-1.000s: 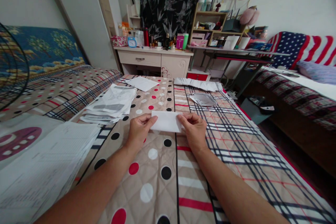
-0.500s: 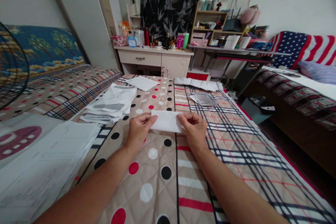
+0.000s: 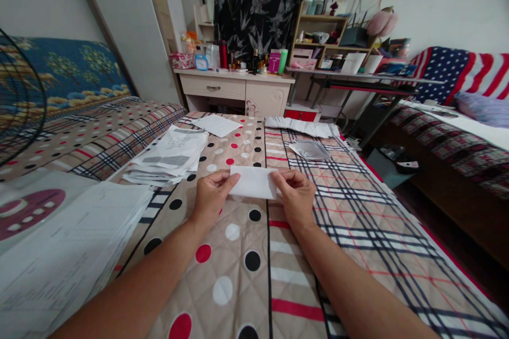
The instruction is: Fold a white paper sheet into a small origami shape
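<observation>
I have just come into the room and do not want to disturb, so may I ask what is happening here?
Someone holds a small white rectangle of paper above a quilted bedspread. The left hand pinches one end and the right hand the other, thumbs on top. To the left lie a loose pile of papers and, nearer the viewer, a stack of printed sheets. A flat silvery packet lies beyond the right hand.
</observation>
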A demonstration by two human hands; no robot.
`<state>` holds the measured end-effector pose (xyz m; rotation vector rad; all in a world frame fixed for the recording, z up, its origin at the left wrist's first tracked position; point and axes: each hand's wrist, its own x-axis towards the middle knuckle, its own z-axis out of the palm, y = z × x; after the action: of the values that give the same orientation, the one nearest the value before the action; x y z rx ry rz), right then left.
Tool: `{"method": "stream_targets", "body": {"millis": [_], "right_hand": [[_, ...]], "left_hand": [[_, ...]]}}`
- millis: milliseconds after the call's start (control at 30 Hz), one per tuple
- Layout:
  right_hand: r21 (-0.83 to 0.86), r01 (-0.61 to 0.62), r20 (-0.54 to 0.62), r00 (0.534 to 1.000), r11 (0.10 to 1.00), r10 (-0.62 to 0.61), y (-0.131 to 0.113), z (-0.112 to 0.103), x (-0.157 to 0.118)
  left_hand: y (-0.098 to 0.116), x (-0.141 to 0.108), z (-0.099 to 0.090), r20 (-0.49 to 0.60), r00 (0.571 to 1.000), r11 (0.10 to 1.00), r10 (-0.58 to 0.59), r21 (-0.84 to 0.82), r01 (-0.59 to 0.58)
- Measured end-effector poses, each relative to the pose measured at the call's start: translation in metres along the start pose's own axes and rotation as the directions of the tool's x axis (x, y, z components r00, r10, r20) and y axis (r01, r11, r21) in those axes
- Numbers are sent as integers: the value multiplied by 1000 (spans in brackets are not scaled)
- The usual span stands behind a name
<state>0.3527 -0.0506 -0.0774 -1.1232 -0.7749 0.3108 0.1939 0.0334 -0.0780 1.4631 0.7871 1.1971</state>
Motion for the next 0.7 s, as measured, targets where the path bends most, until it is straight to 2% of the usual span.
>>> {"method": "stream_targets", "body": {"millis": [233,700], "right_hand": [[-42,-6,-16,1000,999,5,0,1,-1],[-69,84,2,996,994,-84,0,1,-2]], "left_hand": [[-1,0,0,11,1000,1000,0,3,0],[2,-1,1,-1,1000,1000,-11,-11,11]]}}
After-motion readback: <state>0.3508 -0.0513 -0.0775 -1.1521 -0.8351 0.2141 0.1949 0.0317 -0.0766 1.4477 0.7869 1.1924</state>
